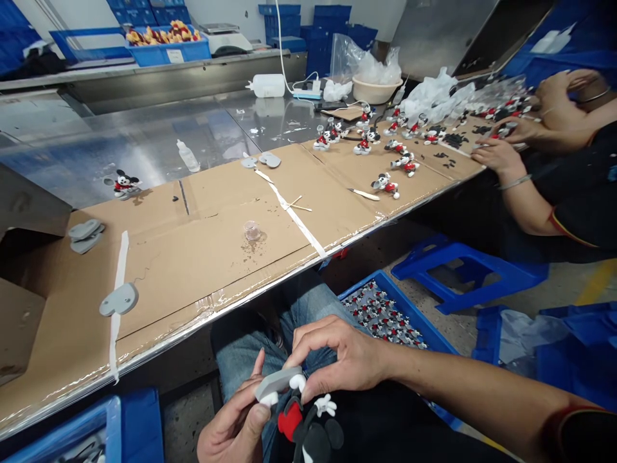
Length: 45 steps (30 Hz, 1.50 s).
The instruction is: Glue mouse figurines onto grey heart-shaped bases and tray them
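Over my lap I hold a mouse figurine (290, 418) upside down, its red shorts, black ears and white gloved hand showing. A grey base plate (278, 382) lies against its white shoes. My left hand (238, 421) pinches the plate and one shoe from the left, one finger raised. From the right, my right hand (337, 354) grips the plate's edge and the other shoe between thumb and fingers. Part of the figurine's head is cut off by the frame's bottom edge. On the cardboard ahead stands a small clear cup (251, 230) amid wet spots.
Loose grey bases (118, 299) lie on the cardboard-covered table (207, 225). A craft knife (364, 194), cotton swabs (299, 204) and several figurines (385, 185) are farther right. A blue crate (385, 312) of parts sits beside my leg. Another person's hands (501, 154) work at right.
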Each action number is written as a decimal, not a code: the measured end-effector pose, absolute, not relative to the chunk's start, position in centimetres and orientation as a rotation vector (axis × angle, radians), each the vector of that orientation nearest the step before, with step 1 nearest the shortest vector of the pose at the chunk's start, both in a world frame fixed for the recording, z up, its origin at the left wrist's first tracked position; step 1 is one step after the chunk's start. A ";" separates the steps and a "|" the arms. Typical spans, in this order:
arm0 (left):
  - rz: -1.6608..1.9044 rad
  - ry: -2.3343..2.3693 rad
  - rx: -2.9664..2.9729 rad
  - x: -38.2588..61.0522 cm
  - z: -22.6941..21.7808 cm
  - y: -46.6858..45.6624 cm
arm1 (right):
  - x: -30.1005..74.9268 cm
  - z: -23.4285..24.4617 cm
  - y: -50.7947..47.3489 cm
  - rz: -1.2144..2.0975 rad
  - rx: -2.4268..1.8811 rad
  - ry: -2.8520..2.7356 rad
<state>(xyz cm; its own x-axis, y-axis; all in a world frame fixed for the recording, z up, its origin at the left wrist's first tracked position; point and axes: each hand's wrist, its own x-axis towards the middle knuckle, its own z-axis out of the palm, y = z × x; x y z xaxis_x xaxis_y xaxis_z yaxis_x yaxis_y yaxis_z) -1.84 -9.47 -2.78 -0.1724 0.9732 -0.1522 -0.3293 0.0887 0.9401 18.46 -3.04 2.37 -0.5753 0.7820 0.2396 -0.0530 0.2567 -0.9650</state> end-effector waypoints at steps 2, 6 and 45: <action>1.394 1.152 0.781 -1.9 -2.9 -9.5 | 18.4 2.4 -3.1 1.405 -0.669 -1.774; 1.393 1.148 0.801 -2.0 -2.9 -9.5 | 18.4 2.3 -3.1 1.409 -0.671 -1.768; 1.052 1.220 0.128 0.2 -2.2 -9.4 | 17.3 -1.5 -3.9 2.101 -1.139 -0.863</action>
